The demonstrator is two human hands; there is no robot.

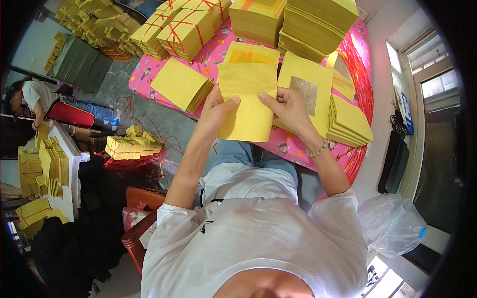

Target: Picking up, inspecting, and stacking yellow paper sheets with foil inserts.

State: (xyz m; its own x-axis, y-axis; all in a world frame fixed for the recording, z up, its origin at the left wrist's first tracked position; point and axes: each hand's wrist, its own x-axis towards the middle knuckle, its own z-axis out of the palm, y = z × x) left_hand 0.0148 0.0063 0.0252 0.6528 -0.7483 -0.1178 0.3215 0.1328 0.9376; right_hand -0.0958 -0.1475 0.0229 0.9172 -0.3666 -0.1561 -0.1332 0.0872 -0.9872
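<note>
My left hand (pixel 217 109) and my right hand (pixel 293 108) grip the two sides of a yellow paper sheet (pixel 248 119), thumbs on top. Fine ridges cross its upper part, and its lower end curves down over the table's near edge. How many layers I hold cannot be told. Just beyond it lies yellow paper with an orange print (pixel 251 53). Beside my right hand is a yellow sheet with a metallic foil square (pixel 304 92), partly covered by that hand. A flat stack of yellow paper (pixel 181 83) rests left of my left hand.
The table wears a pink patterned cloth (pixel 144 79). Bundles tied with red string (pixel 186 32) and tall yellow stacks (pixel 318 25) stand at its back. Red strands (pixel 361 69) hang along the right, beside fanned paper (pixel 348 121). Another person (pixel 44 97) bends over a white table at left.
</note>
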